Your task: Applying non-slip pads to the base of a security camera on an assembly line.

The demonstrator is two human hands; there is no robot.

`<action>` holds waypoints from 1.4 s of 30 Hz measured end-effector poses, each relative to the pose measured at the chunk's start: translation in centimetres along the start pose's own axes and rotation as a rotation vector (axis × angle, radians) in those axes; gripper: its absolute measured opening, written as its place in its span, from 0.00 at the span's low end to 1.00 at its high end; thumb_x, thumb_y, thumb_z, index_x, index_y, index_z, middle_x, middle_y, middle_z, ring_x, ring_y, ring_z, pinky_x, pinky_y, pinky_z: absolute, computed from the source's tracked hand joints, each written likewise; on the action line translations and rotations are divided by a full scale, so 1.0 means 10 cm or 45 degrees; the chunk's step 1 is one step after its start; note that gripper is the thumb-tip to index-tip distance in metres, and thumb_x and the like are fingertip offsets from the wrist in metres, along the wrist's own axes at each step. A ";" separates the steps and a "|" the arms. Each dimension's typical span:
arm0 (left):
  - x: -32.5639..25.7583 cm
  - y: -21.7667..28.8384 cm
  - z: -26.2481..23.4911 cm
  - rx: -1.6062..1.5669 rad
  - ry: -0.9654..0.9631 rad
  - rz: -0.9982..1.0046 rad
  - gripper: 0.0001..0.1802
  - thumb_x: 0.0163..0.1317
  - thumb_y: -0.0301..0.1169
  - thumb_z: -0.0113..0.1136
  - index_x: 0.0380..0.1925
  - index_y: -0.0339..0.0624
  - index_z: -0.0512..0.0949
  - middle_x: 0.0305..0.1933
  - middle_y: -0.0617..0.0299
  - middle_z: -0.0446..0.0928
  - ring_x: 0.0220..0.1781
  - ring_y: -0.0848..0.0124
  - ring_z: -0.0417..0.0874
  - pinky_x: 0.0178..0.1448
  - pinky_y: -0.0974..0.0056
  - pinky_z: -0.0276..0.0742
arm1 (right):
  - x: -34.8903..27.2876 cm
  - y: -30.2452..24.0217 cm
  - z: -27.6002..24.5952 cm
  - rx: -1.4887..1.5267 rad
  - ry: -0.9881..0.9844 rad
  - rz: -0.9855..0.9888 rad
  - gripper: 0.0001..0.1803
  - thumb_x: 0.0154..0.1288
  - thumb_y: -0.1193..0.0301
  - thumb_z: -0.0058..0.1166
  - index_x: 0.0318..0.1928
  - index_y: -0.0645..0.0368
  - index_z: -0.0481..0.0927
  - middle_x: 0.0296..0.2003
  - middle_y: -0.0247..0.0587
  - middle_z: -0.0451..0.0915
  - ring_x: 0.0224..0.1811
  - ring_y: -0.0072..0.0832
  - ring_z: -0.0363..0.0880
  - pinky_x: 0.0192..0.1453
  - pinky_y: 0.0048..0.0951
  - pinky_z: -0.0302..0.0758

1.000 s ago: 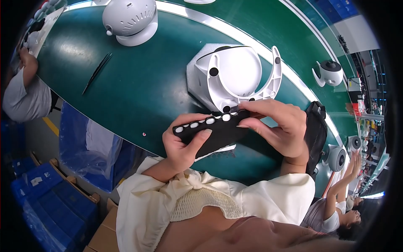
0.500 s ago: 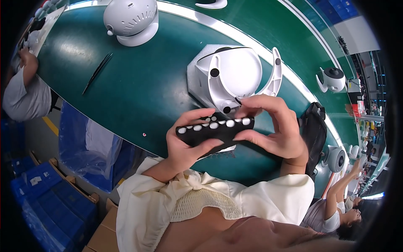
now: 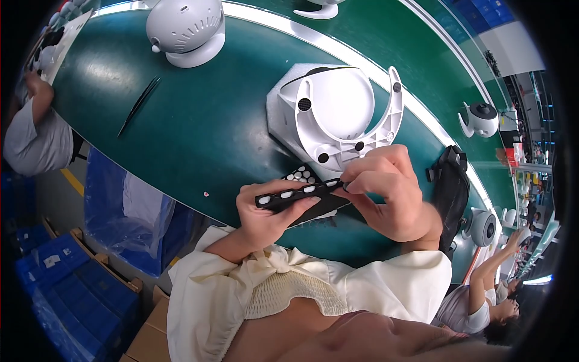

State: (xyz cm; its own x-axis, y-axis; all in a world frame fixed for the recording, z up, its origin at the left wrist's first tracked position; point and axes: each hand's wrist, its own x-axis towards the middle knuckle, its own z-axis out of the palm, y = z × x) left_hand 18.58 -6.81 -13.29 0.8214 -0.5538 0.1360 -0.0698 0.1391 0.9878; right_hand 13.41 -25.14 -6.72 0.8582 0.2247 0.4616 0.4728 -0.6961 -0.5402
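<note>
1. Head view: I see my left hand point(image 3: 265, 211) closed around a black strip point(image 3: 295, 194) studded with small white pads, thumb along its near side and fingers curled beneath it.
2. My right hand point(image 3: 386, 193) pinches the strip's right end between thumb and fingertips, so the strip spans the gap between both hands, held above the near edge of the green table point(image 3: 199, 133).
3. Just under the strip lies a black sheet point(image 3: 304, 176) carrying more white pads, partly hidden by my hands.
4. Directly beyond my hands sits a white plastic housing point(image 3: 338, 114) with a curved yoke and dark round holes, resting on the table close to my right knuckles.
5. Farther left stands a white domed device point(image 3: 186, 27), and a thin black tool point(image 3: 139, 104) lies well apart on the bare green surface.
6. To my right a black pouch point(image 3: 449, 187) lies at the table's edge, and another person point(image 3: 33, 133) in grey works at the far left.
</note>
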 end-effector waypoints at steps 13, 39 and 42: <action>-0.05 0.01 0.05 -0.032 -0.254 -0.054 0.09 0.42 0.24 0.68 0.23 0.32 0.78 0.19 0.61 0.77 0.21 0.81 0.76 0.24 0.75 0.70 | -0.18 -0.11 -0.15 0.332 -0.043 0.008 0.14 0.46 0.82 0.57 0.36 0.61 0.71 0.29 0.40 0.75 0.27 0.30 0.71 0.31 0.24 0.67; -0.01 0.02 0.17 -0.560 -0.634 -0.135 0.13 0.41 0.12 0.62 0.30 0.32 0.77 0.62 0.46 0.52 0.64 0.47 0.54 0.60 0.53 0.62 | -0.27 0.01 -0.14 0.365 0.026 0.549 0.15 0.52 0.82 0.53 0.41 0.63 0.65 0.34 0.38 0.72 0.31 0.22 0.71 0.35 0.21 0.70; -0.01 0.01 0.17 -0.591 -0.637 -0.128 0.13 0.41 0.12 0.61 0.30 0.32 0.77 0.62 0.45 0.51 0.64 0.47 0.54 0.60 0.53 0.62 | -0.26 0.02 -0.11 0.304 0.051 0.456 0.16 0.51 0.84 0.53 0.40 0.63 0.65 0.32 0.39 0.71 0.31 0.24 0.72 0.33 0.22 0.70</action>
State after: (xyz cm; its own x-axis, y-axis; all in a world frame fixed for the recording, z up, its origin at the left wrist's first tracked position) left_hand 17.52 -8.13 -13.08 0.4437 -0.8792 0.1738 0.3343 0.3423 0.8781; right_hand 11.05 -26.67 -7.27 0.9702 -0.0322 0.2401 0.1839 -0.5473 -0.8165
